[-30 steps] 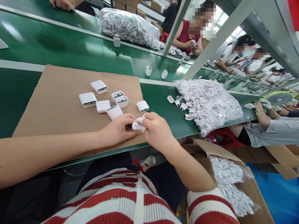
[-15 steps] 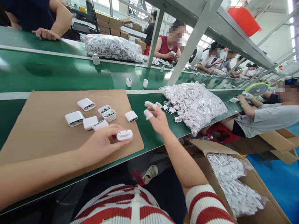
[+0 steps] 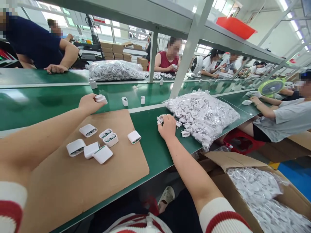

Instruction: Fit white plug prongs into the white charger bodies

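My left hand [image 3: 89, 103] is stretched out over the green conveyor belt [image 3: 48, 100], pinching a white assembled charger [image 3: 100, 98] at its fingertips. My right hand [image 3: 167, 126] rests on the belt beside the clear bag of white plug parts [image 3: 206, 113], its fingers curled on a small white plug piece [image 3: 160, 119]. Several white charger shells [image 3: 97, 147] lie on the brown cardboard sheet [image 3: 73, 181] in front of me.
Two small white chargers [image 3: 124, 101] stand on the belt farther out. A second bag of white parts [image 3: 114, 70] lies across the line. A cardboard box of bagged parts [image 3: 262, 194] sits at my lower right. Other people work along both sides; a metal post [image 3: 187, 55] rises nearby.
My hands have separated. The left hand carried the assembled charger forward out over the belt, and the right hand reached right to the loose plug parts beside the bag.
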Available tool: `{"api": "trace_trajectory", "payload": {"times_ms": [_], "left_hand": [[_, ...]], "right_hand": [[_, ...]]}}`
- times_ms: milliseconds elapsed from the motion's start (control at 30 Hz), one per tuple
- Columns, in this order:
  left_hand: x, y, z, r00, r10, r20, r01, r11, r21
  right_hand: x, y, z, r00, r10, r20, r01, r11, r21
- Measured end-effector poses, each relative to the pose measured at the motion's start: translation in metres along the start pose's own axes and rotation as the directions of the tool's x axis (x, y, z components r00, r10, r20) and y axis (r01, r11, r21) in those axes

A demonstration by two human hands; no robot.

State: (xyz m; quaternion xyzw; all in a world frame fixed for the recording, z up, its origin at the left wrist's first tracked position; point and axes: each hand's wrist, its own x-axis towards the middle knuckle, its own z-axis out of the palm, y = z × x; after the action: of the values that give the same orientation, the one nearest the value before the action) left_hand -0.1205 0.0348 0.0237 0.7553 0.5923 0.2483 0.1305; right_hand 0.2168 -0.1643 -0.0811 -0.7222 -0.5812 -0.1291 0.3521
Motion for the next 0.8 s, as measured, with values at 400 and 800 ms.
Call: {"api": "trace_trajectory", "payload": {"times_ms": [400, 800], "left_hand": [[0.035, 0.002, 0.031, 0.952, -0.003, -0.307, 0.041, 0.992, 0.116], [0.038, 0.056, 0.059, 0.992, 0.123, 0.035, -0.127, 0.985, 0.117]], "right_hand": [[0.0, -0.009, 0.001, 0.996, 0.085, 0.031, -0.091, 0.919, 0.383], [0.007, -0.012, 0.002, 0.974, 0.161, 0.16, -0.223, 0.541, 0.811]]}}
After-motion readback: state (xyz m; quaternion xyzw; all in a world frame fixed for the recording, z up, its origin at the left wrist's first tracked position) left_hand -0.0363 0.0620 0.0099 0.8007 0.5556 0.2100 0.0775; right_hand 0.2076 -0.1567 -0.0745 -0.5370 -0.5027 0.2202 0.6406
